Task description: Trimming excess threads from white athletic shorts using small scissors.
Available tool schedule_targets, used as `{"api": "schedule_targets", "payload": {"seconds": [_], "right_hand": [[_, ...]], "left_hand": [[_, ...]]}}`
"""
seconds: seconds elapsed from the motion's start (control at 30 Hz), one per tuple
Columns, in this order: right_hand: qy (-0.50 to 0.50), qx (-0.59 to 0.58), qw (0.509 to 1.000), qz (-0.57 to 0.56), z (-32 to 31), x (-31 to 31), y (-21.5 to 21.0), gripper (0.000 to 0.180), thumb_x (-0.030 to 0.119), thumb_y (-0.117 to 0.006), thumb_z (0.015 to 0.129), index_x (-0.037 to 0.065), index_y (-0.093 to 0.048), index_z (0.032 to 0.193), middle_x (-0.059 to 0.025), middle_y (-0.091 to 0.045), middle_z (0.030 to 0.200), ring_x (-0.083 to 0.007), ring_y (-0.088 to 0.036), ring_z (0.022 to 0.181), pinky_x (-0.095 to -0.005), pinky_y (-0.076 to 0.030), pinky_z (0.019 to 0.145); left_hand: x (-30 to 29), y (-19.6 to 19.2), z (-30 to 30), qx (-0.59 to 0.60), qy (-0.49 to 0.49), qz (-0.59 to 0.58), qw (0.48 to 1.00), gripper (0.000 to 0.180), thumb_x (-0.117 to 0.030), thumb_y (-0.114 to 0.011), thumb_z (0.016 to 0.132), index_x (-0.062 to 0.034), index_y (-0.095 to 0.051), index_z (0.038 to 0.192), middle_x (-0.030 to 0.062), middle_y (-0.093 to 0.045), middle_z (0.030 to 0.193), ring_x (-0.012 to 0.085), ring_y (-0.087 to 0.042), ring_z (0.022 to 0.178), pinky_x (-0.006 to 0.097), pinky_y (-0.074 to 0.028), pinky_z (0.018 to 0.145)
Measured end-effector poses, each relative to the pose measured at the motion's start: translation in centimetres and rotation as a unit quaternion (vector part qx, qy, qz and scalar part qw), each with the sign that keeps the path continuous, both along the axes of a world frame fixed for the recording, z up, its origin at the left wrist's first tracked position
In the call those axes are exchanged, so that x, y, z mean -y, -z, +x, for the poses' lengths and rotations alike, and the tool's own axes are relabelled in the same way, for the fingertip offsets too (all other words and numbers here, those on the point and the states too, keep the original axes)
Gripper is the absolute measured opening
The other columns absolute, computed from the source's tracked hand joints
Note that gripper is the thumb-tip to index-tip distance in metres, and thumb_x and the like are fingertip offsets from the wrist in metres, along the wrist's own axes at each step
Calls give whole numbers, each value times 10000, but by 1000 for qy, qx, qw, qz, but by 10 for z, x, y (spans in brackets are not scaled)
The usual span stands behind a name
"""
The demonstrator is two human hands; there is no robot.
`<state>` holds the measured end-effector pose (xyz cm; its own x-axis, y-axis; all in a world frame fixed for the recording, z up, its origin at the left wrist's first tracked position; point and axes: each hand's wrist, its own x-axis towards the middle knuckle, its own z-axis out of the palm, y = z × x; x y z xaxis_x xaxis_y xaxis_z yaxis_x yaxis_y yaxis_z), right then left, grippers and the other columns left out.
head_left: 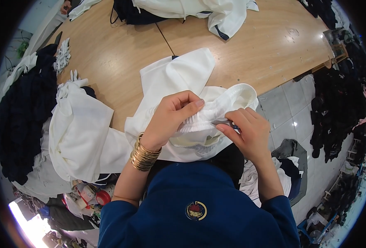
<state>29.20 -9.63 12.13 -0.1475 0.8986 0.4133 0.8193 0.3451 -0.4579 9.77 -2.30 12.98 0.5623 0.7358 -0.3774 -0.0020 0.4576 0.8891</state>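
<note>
So the wooden table point(108, 53) is being used as the work surface, with a white garment point(174, 76) draped over its near edge. The elastic waistband point(216, 111) is being pinched shut in the left hand point(172, 118), while small metal snips point(224, 122) are being gripped in the right hand point(249, 132). Looks like thread trimming's being done; next, the blades probably need lining up carefully on the stray thread.
</note>
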Motion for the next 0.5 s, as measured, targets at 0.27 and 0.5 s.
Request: {"api": "schedule_targets", "payload": {"seconds": [0.27,0.5], "right_hand": [[-8,25,999,18,-1,-3,-4,276,337,-730,687,124,-562,737,2,-505,611,-161,-490,537,-270,-382,460],[-24,27,999,18,-2,-5,-4,283,361,-721,688,134,-559,739,5,-498,614,-158,-502,554,-271,-390,475]], "left_hand": [[1,9,0,49,-14,-6,999,162,-182,-578,888,-26,-602,850,-50,-563,762,2,-457,669,161,-364,585],[0,5,-2,67,3,-49,997,161,-180,-585,886,-25,-613,851,-34,-586,780,15,-491,699,174,-404,642]]}}
